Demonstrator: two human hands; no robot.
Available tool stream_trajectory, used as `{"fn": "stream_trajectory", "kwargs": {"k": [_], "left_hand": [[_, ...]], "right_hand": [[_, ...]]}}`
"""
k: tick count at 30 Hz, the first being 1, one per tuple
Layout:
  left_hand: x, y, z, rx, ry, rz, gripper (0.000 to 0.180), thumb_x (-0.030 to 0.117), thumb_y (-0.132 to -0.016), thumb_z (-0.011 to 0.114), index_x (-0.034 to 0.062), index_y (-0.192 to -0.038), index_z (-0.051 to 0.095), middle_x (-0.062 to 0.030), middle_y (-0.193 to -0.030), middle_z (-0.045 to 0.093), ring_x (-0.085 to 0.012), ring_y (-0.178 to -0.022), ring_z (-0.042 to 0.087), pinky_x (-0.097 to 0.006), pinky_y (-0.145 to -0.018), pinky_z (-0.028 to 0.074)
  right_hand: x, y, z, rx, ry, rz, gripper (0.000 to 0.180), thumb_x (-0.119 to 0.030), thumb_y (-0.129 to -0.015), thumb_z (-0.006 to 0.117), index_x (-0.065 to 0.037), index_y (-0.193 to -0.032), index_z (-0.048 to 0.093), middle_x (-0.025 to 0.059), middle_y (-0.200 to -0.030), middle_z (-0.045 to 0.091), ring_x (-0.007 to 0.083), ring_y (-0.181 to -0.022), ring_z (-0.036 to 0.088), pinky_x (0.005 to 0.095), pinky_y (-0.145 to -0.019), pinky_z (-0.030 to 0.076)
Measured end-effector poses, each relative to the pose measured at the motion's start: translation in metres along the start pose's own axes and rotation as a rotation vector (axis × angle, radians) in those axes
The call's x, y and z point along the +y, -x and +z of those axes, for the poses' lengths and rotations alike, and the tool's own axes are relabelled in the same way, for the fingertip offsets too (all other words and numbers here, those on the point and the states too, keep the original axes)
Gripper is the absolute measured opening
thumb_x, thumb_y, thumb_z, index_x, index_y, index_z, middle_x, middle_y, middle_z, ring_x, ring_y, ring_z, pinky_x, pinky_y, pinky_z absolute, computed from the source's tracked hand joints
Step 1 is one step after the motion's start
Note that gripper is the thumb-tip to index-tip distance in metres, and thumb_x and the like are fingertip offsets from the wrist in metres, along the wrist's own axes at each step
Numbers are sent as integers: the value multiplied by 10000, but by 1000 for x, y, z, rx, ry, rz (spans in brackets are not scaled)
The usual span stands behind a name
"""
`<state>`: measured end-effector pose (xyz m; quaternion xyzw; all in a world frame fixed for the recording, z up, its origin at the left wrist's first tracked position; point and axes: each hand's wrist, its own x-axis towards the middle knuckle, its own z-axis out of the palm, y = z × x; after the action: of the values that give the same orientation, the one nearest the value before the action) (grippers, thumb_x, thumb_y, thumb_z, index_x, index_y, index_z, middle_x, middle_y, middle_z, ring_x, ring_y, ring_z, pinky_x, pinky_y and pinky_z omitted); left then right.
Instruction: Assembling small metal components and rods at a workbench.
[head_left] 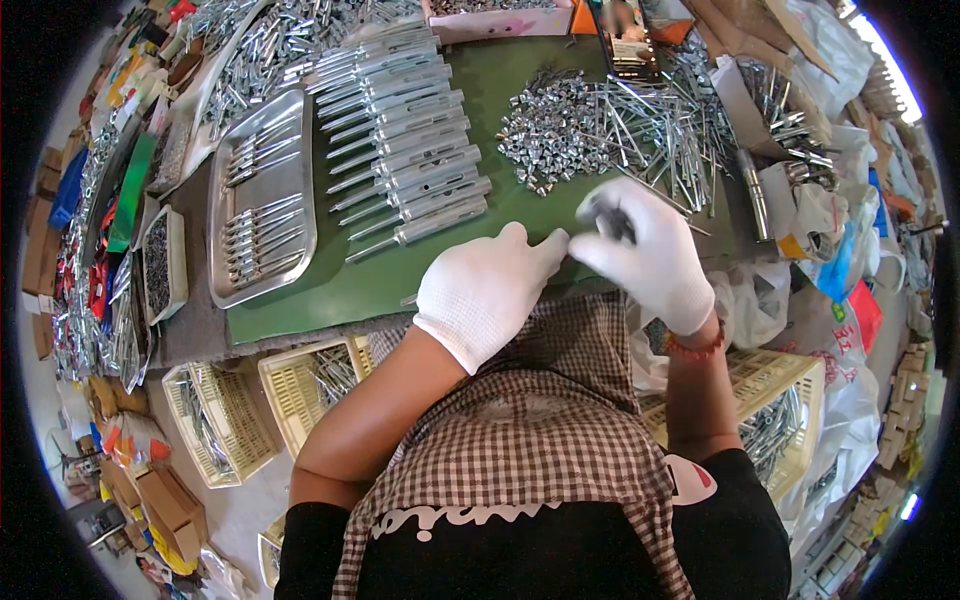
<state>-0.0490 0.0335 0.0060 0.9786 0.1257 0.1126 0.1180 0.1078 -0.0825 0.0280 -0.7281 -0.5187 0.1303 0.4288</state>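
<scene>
My left hand [485, 290], in a white knit glove, is closed at the near edge of the green work surface. A short metal tip [408, 300] pokes out beside its wrist side; the rest of that piece is hidden by the glove. Beside it my right hand [648, 250], gloved the same way, is curled with something dark [615, 222] among its fingers, blurred and too unclear to name. The two hands' fingertips almost meet. Ahead of them lie a pile of small silvery metal sleeves [550, 130] and a heap of thin metal rods [670, 140].
A row of metal tubes with thin shafts [420, 165] lies beyond my left hand. Left of it stands a steel tray [312, 225] holding several slim metal parts. A phone [628, 40] and a pink box [500, 22] stand at the back. Cream plastic crates [225, 465] sit below the table.
</scene>
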Motion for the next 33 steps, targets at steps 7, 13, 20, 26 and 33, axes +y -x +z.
{"fn": "stream_trajectory", "kwargs": {"k": [7,13,20,26,33], "left_hand": [[4,-6,-7,-112,2,-33,202,262,-938,592,208,-1126,644,-94,-756,554,-298,-635,626,-427,-548,494],[5,-7,-7,-132,1,-35,181,256,-933,601,189,-1094,646,-91,-748,552,-300,-628,623,-430,-551,494],[4,-17,-13,-154,-8,16,140,266,-931,598,156,-1002,647,-96,-758,577,-315,-649,635,-444,-567,503],[10,-14,-14,-155,21,-40,134,265,-934,590,155,-1002,630,-102,-760,582,-320,-657,640,-453,-574,504],[17,-13,-13,-160,-19,-84,164,267,-937,588,167,-1065,609,-96,-747,578,-313,-647,637,-440,-555,499]], "right_hand": [[14,-10,43,314,-1506,231,486,-441,-1018,430,-64,-721,507,-43,-542,274,88,-461,252,267,-430,208],[9,-9,49,326,-1278,180,500,-436,-1005,433,-67,-669,463,-31,-536,267,102,-455,232,284,-443,189],[9,-9,50,387,-1319,254,529,-460,-1002,393,-77,-641,441,-37,-528,239,107,-450,221,297,-453,180],[7,-8,52,445,-1355,208,498,-437,-1016,366,-76,-687,460,-42,-536,245,103,-449,213,286,-453,185],[9,24,21,389,-869,287,168,-99,-930,509,-11,-919,652,-33,-731,508,41,-618,405,197,-554,293]]}}
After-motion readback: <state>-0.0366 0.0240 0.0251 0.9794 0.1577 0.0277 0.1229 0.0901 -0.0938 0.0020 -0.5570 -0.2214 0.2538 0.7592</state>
